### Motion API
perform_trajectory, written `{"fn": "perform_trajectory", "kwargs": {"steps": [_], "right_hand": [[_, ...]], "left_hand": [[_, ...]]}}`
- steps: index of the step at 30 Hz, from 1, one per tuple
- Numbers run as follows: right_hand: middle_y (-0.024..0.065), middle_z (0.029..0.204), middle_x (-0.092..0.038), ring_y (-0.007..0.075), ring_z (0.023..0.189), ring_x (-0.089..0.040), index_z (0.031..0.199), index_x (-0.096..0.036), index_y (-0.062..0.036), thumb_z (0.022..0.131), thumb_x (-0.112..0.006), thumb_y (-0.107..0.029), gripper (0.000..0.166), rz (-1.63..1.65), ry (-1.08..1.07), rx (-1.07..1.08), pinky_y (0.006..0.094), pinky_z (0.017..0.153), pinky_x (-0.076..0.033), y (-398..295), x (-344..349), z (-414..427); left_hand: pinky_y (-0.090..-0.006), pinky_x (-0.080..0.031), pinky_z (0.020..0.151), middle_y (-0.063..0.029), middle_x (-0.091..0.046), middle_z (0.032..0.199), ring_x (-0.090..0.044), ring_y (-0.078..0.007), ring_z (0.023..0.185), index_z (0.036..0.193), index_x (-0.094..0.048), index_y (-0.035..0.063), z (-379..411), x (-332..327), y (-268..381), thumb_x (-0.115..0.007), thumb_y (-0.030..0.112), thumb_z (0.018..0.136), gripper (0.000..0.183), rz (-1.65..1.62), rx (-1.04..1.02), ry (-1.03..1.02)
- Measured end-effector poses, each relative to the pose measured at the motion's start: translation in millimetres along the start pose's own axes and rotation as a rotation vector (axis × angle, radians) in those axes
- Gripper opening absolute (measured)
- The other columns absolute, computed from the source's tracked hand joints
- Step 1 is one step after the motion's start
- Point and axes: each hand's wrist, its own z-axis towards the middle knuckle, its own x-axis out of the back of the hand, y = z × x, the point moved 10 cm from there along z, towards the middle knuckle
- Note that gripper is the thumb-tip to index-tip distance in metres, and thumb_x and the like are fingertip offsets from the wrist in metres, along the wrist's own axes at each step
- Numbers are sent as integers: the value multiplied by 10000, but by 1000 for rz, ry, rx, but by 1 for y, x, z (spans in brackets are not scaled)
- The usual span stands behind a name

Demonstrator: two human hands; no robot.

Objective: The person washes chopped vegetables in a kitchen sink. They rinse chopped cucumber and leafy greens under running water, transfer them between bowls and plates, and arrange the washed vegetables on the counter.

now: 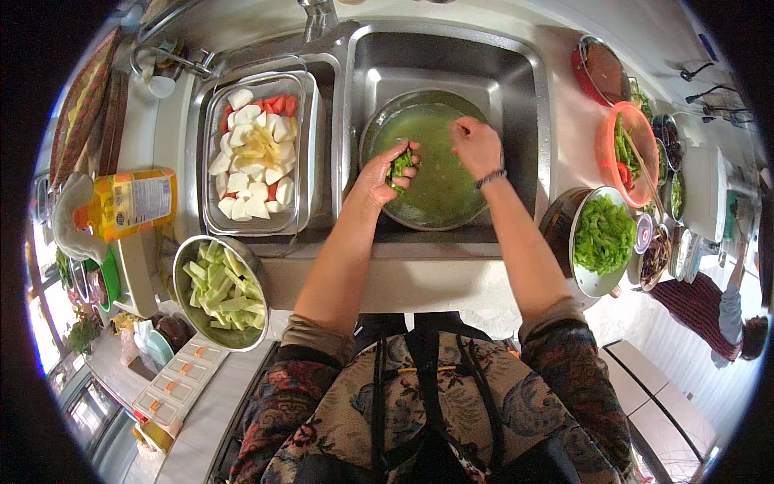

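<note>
My left hand (387, 175) is cupped around a small bunch of chopped greens (399, 172) over the left part of a round metal pan (417, 225). Cloudy green water (435, 193) with small floating bits fills the pan, which sits in the right basin of a steel sink (520, 72). Above the water on the pan's right side is my right hand (478, 145), with a dark band at the wrist. Its fingers are curled, and whether they pinch anything is hidden.
At left, a wire basket (208, 181) holds white chunks, red pieces and yellow slices. A steel bowl (261, 302) of pale green slices stands nearer me. At right are an orange basket (604, 145) with chopsticks and a bowl of cut greens (604, 233). Another person (704, 308) is farther right.
</note>
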Motion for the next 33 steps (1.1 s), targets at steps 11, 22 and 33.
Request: {"fn": "perform_trajectory", "kwargs": {"steps": [11,22,33], "right_hand": [[176,1150,-437,330,974,-488,1117,-451,-43,822,-449,-347,424,-479,-526,-39,440,796,-413,81,-144,-32],[188,812,-593,325,799,-572,805,-614,-58,683,-501,-104,172,-396,-874,210,401,702,-449,71,-188,-104],[195,978,-543,320,855,-554,1017,-549,-22,804,-429,-103,258,-773,-586,6,420,725,-479,101,-103,-12]], "left_hand": [[-155,-189,322,1,-379,668,-308,-50,455,844,-442,98,-1,1,3,-473,313,856,217,89,-34,105],[-173,-179,362,-14,-392,631,-296,-75,452,797,-434,85,-4,9,12,-457,319,865,244,216,-87,222],[-178,-197,335,-44,-433,655,-348,-94,458,807,-478,67,-4,1,13,-387,441,857,388,137,-73,118]]}}
